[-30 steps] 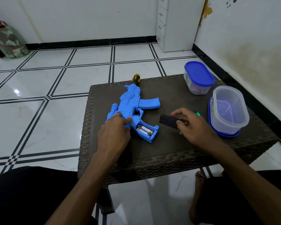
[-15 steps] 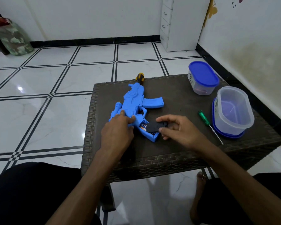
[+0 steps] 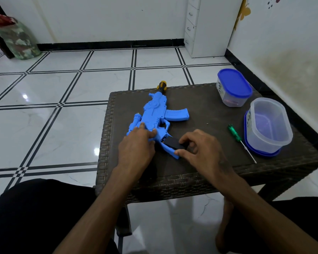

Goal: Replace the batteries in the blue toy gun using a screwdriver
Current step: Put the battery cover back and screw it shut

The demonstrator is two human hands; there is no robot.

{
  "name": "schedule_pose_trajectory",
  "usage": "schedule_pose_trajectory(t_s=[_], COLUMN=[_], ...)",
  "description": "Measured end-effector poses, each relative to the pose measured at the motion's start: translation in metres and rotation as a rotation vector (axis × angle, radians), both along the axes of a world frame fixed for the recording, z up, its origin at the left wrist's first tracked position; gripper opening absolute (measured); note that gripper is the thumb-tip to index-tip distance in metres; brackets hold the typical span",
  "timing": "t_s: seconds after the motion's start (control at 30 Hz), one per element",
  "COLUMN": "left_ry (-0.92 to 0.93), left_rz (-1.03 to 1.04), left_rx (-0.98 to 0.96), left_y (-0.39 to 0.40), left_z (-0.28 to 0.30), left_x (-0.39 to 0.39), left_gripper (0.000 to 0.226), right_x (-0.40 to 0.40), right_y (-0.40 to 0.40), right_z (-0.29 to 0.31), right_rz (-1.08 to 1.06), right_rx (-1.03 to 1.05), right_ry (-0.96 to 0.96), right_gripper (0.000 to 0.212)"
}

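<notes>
Fingers of the right hand (image 3: 200, 151) are pinched around the black battery cover (image 3: 173, 143), held over the blue toy gun (image 3: 154, 116)'s grip; the left hand (image 3: 136, 145) is pressed flat on its body.

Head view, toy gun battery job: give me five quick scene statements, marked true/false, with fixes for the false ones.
1. The right hand holds the black battery cover over the grip of the blue toy gun. True.
2. The green screwdriver is in the left hand. False: it lies on the table, beside the open clear container; the left hand presses on the gun.
3. Both containers are lidded. False: only the far container wears its blue lid; the near one is open and sits on its lid.
4. The toy gun lies flat on the table. True.
5. The gun's muzzle tip is yellow and black. True.
</notes>
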State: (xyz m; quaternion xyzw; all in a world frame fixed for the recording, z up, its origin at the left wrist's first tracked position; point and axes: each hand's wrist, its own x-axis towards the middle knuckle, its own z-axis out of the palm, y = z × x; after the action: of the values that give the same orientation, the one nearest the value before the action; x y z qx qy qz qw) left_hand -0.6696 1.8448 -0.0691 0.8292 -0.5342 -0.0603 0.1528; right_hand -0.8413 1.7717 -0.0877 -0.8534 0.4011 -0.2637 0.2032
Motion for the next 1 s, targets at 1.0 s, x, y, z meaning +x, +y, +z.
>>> schedule_pose_trajectory(t_s=[1.0], left_ry=[-0.086], left_rz=[-0.037], left_rx=[0.072], left_y=[-0.0058], left_z=[-0.0031], left_x=[0.0036], left_gripper=[0.039], right_x=[0.0087], right_y=[0.0020], right_z=[-0.0048], right_rz=[0.003], right_rx=[0.099], right_ry=[-0.097], right_gripper=[0.032])
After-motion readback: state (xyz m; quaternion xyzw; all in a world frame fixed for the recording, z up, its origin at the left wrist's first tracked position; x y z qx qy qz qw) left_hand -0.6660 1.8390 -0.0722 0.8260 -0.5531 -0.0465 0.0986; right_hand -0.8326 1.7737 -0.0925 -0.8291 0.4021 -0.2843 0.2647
